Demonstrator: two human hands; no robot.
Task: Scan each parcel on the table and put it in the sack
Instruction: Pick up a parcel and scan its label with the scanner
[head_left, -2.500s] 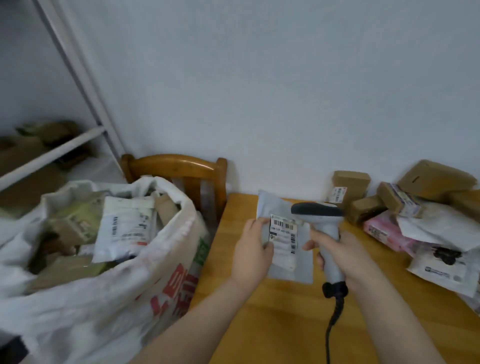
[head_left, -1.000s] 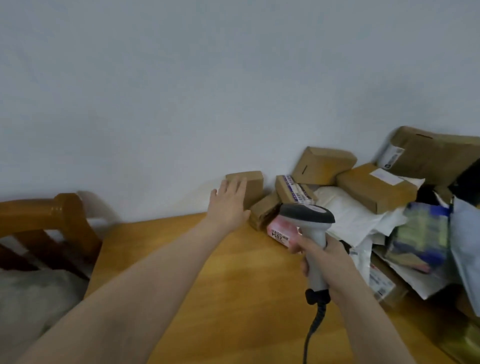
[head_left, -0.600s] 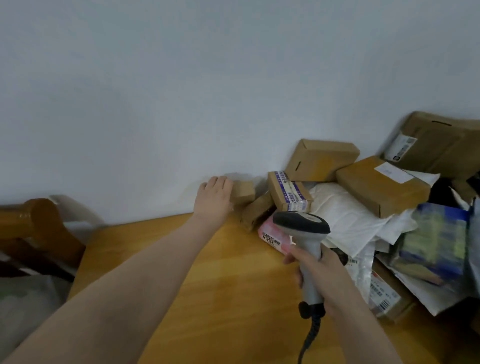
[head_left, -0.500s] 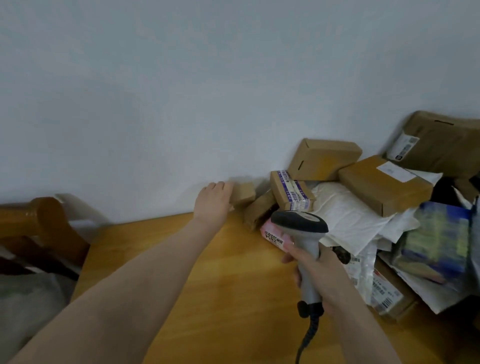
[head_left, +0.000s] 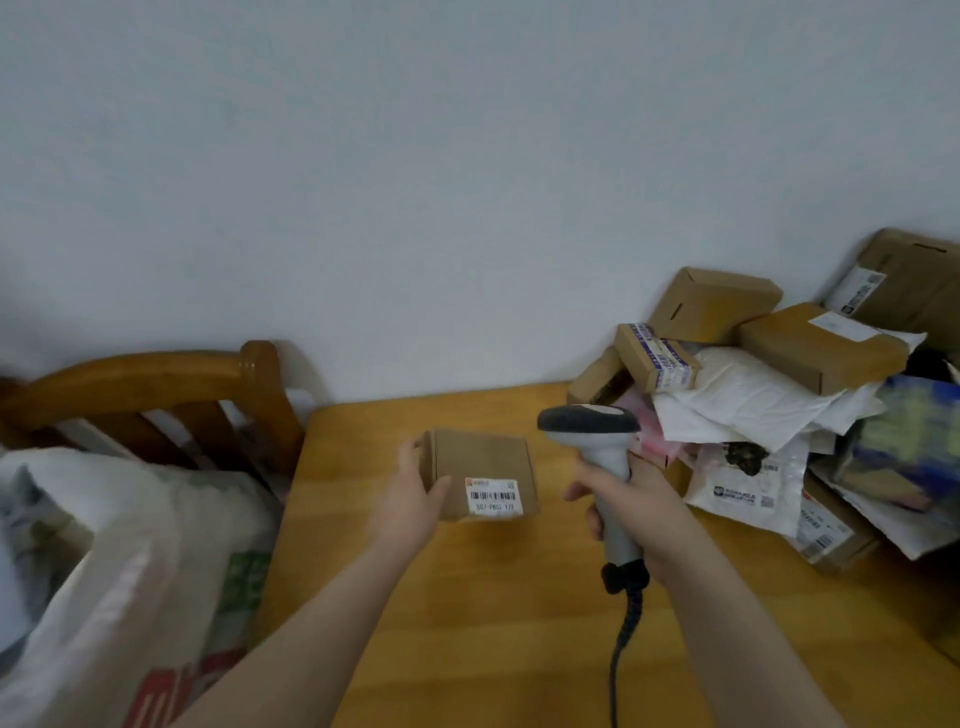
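Observation:
My left hand (head_left: 410, 501) grips a small brown cardboard box (head_left: 480, 467) by its left side, above the wooden table (head_left: 467, 623). A white barcode label (head_left: 492, 497) faces up on the box's near right corner. Just right of the box, my right hand (head_left: 631, 512) grips the handle of a grey barcode scanner (head_left: 597, 441), whose dark head points left over the box. The white sack (head_left: 104, 571) stands open at the left, below the table's edge.
A heap of brown boxes (head_left: 815, 343) and white mailer bags (head_left: 743, 395) fills the table's right side against the wall. A wooden chair back (head_left: 156, 384) stands behind the sack. The scanner's cable (head_left: 621, 654) trails toward me over the tabletop.
My left hand took the small brown box from the pile by the wall and brought it back to the table's middle, label up. The scanner now sits beside it. The view swung left.

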